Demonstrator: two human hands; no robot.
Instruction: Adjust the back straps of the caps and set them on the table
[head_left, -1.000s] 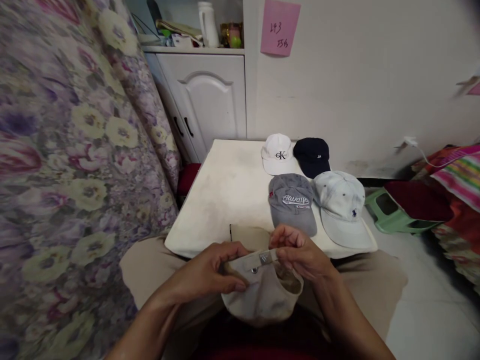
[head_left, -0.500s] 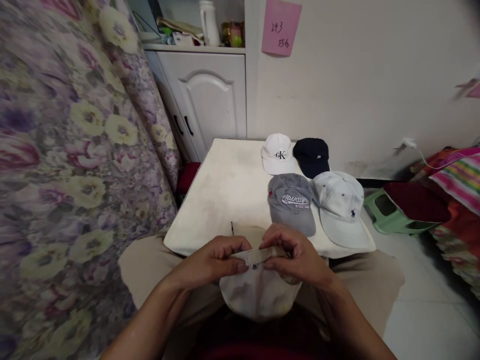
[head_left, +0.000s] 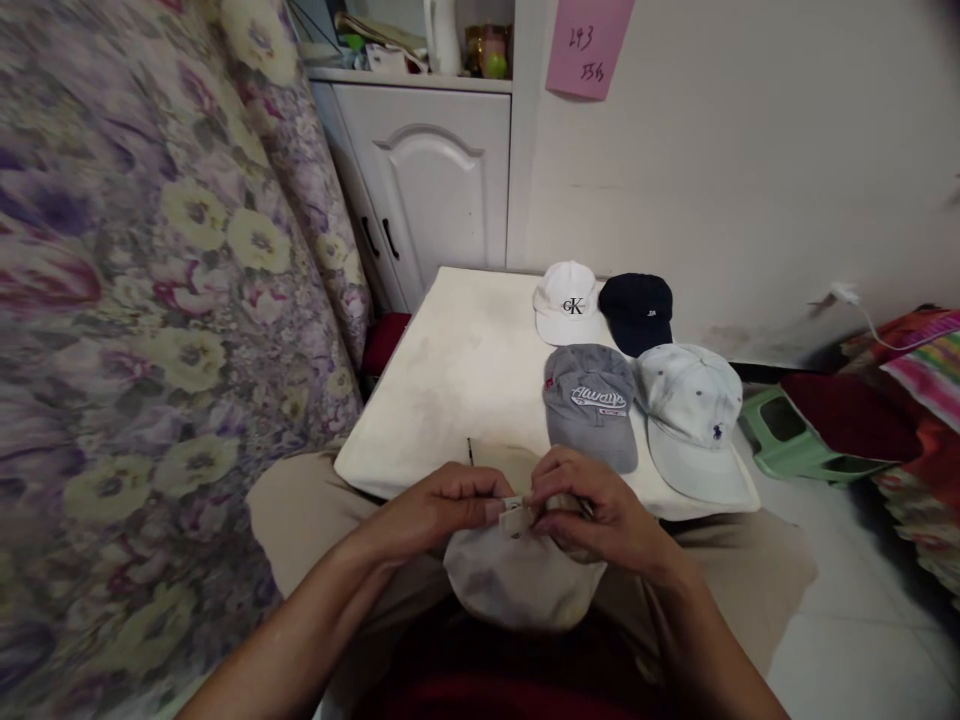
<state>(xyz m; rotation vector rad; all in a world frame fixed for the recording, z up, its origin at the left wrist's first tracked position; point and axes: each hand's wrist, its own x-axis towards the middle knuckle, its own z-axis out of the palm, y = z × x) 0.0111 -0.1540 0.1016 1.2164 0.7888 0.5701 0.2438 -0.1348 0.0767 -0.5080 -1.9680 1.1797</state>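
Observation:
A beige cap lies over my lap at the near table edge, crown toward me and brim pointing away. My left hand pinches one end of its back strap between thumb and fingers. From the other side, my right hand grips the strap, with thumb and fingers closed on it. The strap's short end stands up between both hands, bent away from the crown. Part of the brim is hidden behind my fingers.
On the white-covered table sit a white cap, a navy cap, a grey cap and a pale blue cap. A thin dark stick stands near my left hand. A green stool is at right, a floral curtain at left.
The strap lay flat across the cap's back between my hands; now its end is turned up and my fingers are closer together. The view has shifted slightly.

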